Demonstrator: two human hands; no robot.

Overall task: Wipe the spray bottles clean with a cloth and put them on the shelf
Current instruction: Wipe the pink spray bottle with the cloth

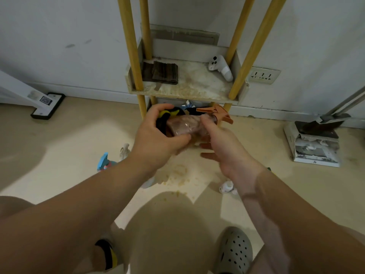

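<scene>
I hold a clear pinkish spray bottle with an orange trigger head sideways in front of the shelf. My left hand grips a black and yellow cloth wrapped over the bottle's base. My right hand holds the bottle near its neck, thumb on top. A blue-headed spray bottle and a white spray bottle stand on the floor to the left, partly behind my left arm. Another white spray head lies on the floor by my right wrist.
The shelf has yellow posts and a stained board with a folded dark cloth and a white controller. Crumbs litter the floor. A dustpan on a box stands at the right, a white base at the left.
</scene>
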